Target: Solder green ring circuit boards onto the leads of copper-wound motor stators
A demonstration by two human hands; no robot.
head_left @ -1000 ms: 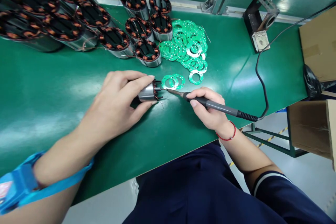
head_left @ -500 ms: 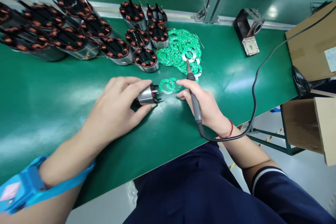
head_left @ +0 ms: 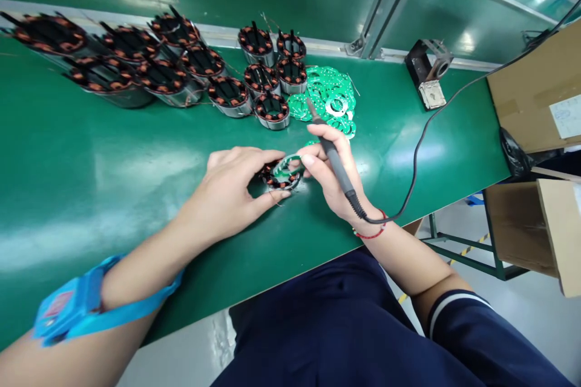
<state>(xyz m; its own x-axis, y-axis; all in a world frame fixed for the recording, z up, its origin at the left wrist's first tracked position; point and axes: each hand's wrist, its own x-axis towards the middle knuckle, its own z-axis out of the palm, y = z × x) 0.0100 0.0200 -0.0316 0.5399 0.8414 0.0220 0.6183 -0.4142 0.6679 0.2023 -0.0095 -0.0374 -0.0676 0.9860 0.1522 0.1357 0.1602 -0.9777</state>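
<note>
Thumb and fingers of my left hand (head_left: 231, 187) wrap round a motor stator (head_left: 287, 184), which stands on the bench with its copper windings facing up. My right hand (head_left: 333, 172) pinches a green ring-shaped circuit board (head_left: 285, 170) between thumb and finger, tilted over the top of that stator. Whether the ring touches the stator I cannot tell. Lying across the same hand is a soldering iron (head_left: 333, 160) with a grey handle, its tip pointing away from me toward a pile of green ring boards (head_left: 324, 87).
Several more stators (head_left: 229, 94) stand in a group along the back left of the green bench (head_left: 218, 290). A black metal soldering-iron stand (head_left: 426, 75) sits at the back right. The iron's cable (head_left: 415, 163) runs past a cardboard box (head_left: 535, 84).
The stator has gone from lying on its side to standing upright. My right hand has picked up a ring board and brought it over the stator. The view has shifted slightly.
</note>
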